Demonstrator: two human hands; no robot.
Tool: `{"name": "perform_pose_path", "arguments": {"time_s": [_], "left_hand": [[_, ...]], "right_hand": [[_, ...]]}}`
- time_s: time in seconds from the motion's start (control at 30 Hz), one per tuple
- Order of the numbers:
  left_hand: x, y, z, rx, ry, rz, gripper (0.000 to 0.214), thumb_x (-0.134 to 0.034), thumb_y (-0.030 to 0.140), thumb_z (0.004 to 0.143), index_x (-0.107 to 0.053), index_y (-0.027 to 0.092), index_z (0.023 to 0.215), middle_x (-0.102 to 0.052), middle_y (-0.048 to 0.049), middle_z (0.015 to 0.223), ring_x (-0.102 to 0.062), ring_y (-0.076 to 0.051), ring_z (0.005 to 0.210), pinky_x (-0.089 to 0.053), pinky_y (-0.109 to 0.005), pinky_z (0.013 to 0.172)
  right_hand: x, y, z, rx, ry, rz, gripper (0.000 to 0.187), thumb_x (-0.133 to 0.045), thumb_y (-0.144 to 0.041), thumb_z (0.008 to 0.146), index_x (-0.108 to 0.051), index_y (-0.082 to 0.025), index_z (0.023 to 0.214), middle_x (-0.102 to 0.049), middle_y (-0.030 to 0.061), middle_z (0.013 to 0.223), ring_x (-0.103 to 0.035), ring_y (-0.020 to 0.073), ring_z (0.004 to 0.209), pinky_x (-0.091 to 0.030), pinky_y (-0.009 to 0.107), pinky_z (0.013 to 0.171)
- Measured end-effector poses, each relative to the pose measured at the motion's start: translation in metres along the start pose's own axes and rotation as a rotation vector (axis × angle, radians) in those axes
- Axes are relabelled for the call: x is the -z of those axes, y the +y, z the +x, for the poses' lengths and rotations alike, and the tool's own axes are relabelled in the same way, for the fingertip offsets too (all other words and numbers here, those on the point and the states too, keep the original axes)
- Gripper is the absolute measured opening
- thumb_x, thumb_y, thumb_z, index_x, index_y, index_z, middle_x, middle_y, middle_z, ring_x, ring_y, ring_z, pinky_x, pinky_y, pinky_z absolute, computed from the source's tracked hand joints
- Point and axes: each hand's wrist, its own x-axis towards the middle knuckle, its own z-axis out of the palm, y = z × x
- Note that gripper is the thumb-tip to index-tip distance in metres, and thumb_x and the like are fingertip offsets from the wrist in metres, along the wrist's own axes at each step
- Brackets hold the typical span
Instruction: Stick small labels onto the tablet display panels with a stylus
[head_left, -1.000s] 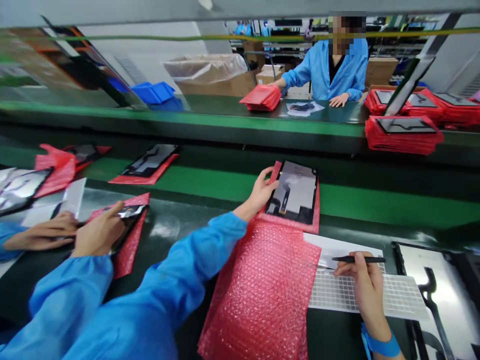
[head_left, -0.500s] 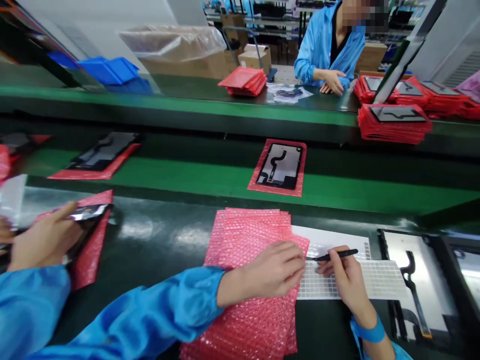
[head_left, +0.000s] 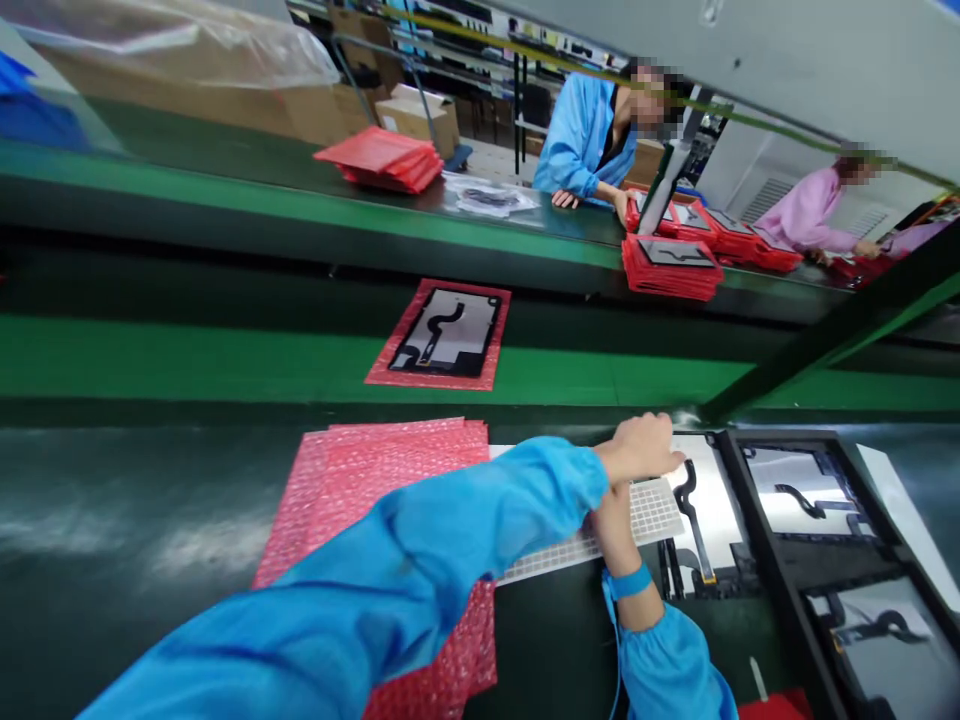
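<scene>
My left hand (head_left: 643, 447) reaches across my right arm, its fingers curled at the upper left edge of a silver-backed display panel (head_left: 721, 505) with a black flex cable. Whatever it pinches is too small to make out. Beneath it, my right hand (head_left: 613, 520) is largely hidden; its fingers and any tool in them do not show. Under both hands lies a white sheet of small grid labels (head_left: 654, 512). My left sleeve covers part of that sheet and part of the pink bubble-wrap bags (head_left: 390, 455), stacked to the left.
A black divided tray (head_left: 814, 553) at right holds more panels. On the green ledge, one panel (head_left: 457, 335) lies on a pink bag. Red packs (head_left: 671, 275) line the far bench, where a person in blue (head_left: 577, 135) and one in pink (head_left: 806, 215) work. A green post slants at right.
My view has swung right. My left hand has moved from the bubble bags over to the display panel, crossing above my right hand. The black tweezers seen in my right hand are now hidden.
</scene>
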Motion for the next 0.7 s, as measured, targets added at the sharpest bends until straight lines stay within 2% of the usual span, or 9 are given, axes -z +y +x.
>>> {"name": "perform_pose_path", "arguments": {"time_s": [0.13,0.23,0.37,0.4,0.47,0.53,0.57,0.63,0.7], "left_hand": [[0.001,-0.009,0.044,0.118,-0.075,-0.007,0.049,-0.093,0.039,0.068,-0.071,0.014,0.104,-0.075,-0.018,0.117,-0.071,-0.035,0.117,-0.057,-0.041,0.099],[-0.003,-0.014,0.055,0.163,-0.097,-0.062,0.044,-0.095,0.032,0.064,-0.069,0.015,0.095,-0.076,-0.015,0.113,-0.071,-0.033,0.116,-0.057,-0.042,0.099],[-0.005,-0.018,0.057,0.165,-0.084,-0.218,0.047,-0.098,0.026,0.056,-0.064,0.017,0.087,-0.075,-0.0098,0.103,-0.072,-0.031,0.109,-0.06,-0.034,0.09],[-0.004,-0.018,0.057,0.155,-0.079,-0.276,0.044,-0.096,0.026,0.06,-0.062,0.017,0.087,-0.074,-0.0081,0.098,-0.073,-0.03,0.104,-0.06,-0.033,0.085],[-0.002,-0.013,0.054,0.128,-0.061,-0.421,0.032,-0.086,0.026,0.077,-0.06,0.017,0.094,-0.07,-0.0036,0.086,-0.074,-0.023,0.089,-0.061,-0.029,0.076],[0.003,-0.004,0.046,0.095,-0.027,-0.586,0.022,-0.07,0.021,0.092,-0.056,0.017,0.109,-0.065,0.0017,0.078,-0.072,-0.016,0.073,-0.061,-0.026,0.069],[0.008,0.001,0.041,0.075,-0.005,-0.664,0.025,-0.065,0.018,0.095,-0.053,0.018,0.117,-0.062,0.0039,0.076,-0.07,-0.014,0.068,-0.061,-0.025,0.067],[0.025,0.01,0.028,0.033,0.038,-0.782,0.033,-0.063,0.016,0.097,-0.049,0.02,0.127,-0.061,0.0057,0.075,-0.067,-0.011,0.064,-0.061,-0.024,0.066],[0.051,0.012,0.011,-0.019,0.078,-0.88,0.031,-0.063,0.016,0.098,-0.052,0.02,0.126,-0.063,0.0039,0.077,-0.067,-0.011,0.066,-0.062,-0.025,0.067]], "right_hand": [[-0.001,-0.004,-0.003,-0.132,0.003,0.274,0.03,-0.063,-0.052,0.083,-0.065,-0.022,0.083,-0.071,0.0035,0.076,-0.065,0.0229,0.073,-0.058,0.037,0.067],[0.001,-0.012,-0.005,-0.216,-0.037,0.426,0.025,-0.069,-0.048,0.079,-0.06,-0.025,0.078,-0.064,-0.0012,0.066,-0.059,0.0191,0.061,-0.055,0.034,0.059],[0.002,-0.02,-0.005,-0.299,-0.104,0.54,0.036,-0.074,-0.055,0.08,-0.054,-0.027,0.068,-0.053,-0.0052,0.049,-0.053,0.0165,0.045,-0.052,0.031,0.048],[0.001,-0.021,-0.005,-0.314,-0.127,0.554,0.04,-0.074,-0.059,0.081,-0.054,-0.026,0.067,-0.052,-0.0047,0.047,-0.053,0.0168,0.042,-0.052,0.031,0.045],[0.0,-0.022,-0.004,-0.335,-0.169,0.568,0.046,-0.074,-0.066,0.08,-0.056,-0.025,0.066,-0.054,-0.0027,0.044,-0.057,0.0187,0.041,-0.052,0.031,0.042],[-0.002,-0.02,-0.004,-0.341,-0.195,0.569,0.049,-0.076,-0.069,0.077,-0.057,-0.025,0.065,-0.056,-0.0013,0.044,-0.062,0.0207,0.043,-0.053,0.031,0.042],[-0.002,-0.019,-0.004,-0.34,-0.203,0.564,0.051,-0.078,-0.07,0.076,-0.057,-0.025,0.065,-0.057,-0.001,0.044,-0.063,0.0211,0.043,-0.054,0.03,0.042],[-0.002,-0.015,-0.004,-0.337,-0.214,0.545,0.054,-0.08,-0.072,0.074,-0.058,-0.024,0.068,-0.06,-0.0001,0.046,-0.064,0.0211,0.043,-0.054,0.029,0.041],[-0.003,-0.01,-0.004,-0.328,-0.217,0.517,0.058,-0.082,-0.075,0.072,-0.06,-0.022,0.076,-0.065,0.0006,0.052,-0.065,0.02,0.042,-0.052,0.028,0.039]]}}
